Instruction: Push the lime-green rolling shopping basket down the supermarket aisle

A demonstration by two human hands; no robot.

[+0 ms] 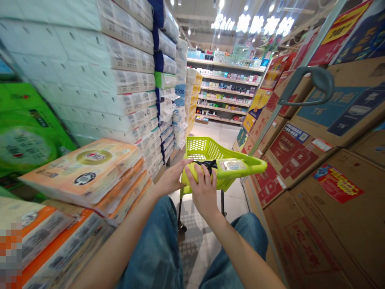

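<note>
A yellow-green shopping cart [210, 148] stands in front of my knees, its handle end towards me. My left hand [175, 176] curls round the left side of a bright yellow thing [187, 176] at the cart's near edge. From above, my right hand [203, 186] lies over the same yellow thing, fingers bent on it. A black strap or cord [210, 164] shows just beyond my right fingertips. Whether the yellow thing is a separate item or a part of the cart's handle is hard to tell. A label panel [233, 164] sits right of my hands.
Stacked tissue packs [132, 80] rise on the left, with orange packs [87, 168] lower and nearer. Cardboard boxes [300, 152] line the right, beside a pole with a grey hook [309, 86]. Shelves of small goods [225, 84] stand ahead beyond the tiled floor [207, 130].
</note>
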